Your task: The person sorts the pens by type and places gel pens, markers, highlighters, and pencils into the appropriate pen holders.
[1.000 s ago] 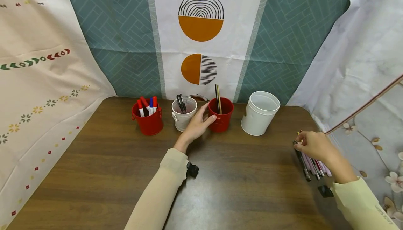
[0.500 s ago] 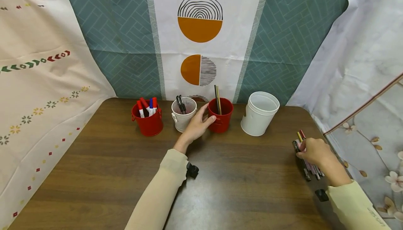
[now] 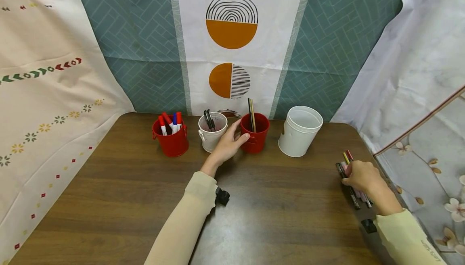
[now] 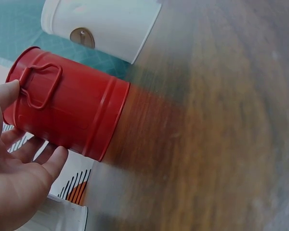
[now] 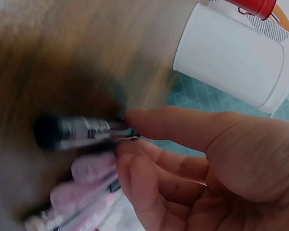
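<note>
My left hand [image 3: 226,145] holds the side of a red bucket [image 3: 255,144], its thumb near the wire handle in the left wrist view and its fingers against the bucket's wall [image 4: 77,106]. Slim black and yellowish pencils [image 3: 253,116] stand in that bucket. At the table's right side, my right hand [image 3: 364,176] is over a bundle of pens and pencils. Thumb and fingertips pinch a black pen [image 5: 89,132], blurred in the right wrist view. Pinkish pens [image 5: 89,168] lie just beside it. Yellow [image 3: 346,158] and red [image 3: 350,155] pencil ends poke out beyond the hand, which hides the rest.
Another red bucket [image 3: 174,146] holds red and blue capped markers. A small white bucket [image 3: 208,140] beside my left hand contains black pens. The larger white bucket [image 3: 298,138] stands right of the held one. Patterned cloths hang behind the wooden table [image 3: 276,216] and at both sides.
My right hand has come down and slightly toward me over the bundle. The black pen has shifted a little to the left. My left hand stays on the red bucket.
</note>
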A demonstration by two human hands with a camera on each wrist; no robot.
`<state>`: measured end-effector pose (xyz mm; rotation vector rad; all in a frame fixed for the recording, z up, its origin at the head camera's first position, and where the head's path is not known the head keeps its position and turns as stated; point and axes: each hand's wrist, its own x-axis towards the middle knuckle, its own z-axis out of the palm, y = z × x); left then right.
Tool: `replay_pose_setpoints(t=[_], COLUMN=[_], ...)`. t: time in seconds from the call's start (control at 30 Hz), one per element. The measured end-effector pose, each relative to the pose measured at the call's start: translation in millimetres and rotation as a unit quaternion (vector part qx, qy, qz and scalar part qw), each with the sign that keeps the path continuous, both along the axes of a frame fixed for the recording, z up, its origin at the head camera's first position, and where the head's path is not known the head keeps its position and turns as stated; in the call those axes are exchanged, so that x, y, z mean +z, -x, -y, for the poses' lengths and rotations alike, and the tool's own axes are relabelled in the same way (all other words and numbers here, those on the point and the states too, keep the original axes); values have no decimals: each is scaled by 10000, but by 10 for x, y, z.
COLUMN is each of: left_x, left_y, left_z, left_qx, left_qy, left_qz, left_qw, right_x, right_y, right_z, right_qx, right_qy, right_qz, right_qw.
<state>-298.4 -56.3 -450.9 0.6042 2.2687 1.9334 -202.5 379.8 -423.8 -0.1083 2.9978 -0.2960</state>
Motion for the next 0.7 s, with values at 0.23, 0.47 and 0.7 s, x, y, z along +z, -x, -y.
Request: replay_pose_setpoints(t=[0.23,0.47,0.7], left_x=[-118,-189,-167], left_y=[46,76,81], left_z=[-6,-17,-13], left_qx=[117,227,236], left_qy=[-73,17,104], left_qz=[-145,-216,-191], left_qw=[9998,9995,9995], right_x=[-21,1,100], right_y=[5,19,41], right_z=[41,69,232], right_qx=[40,243,834], right_qy=[27,258,1440], right_qz=[31,-4,-94], right_qw=[10000,9994,9860])
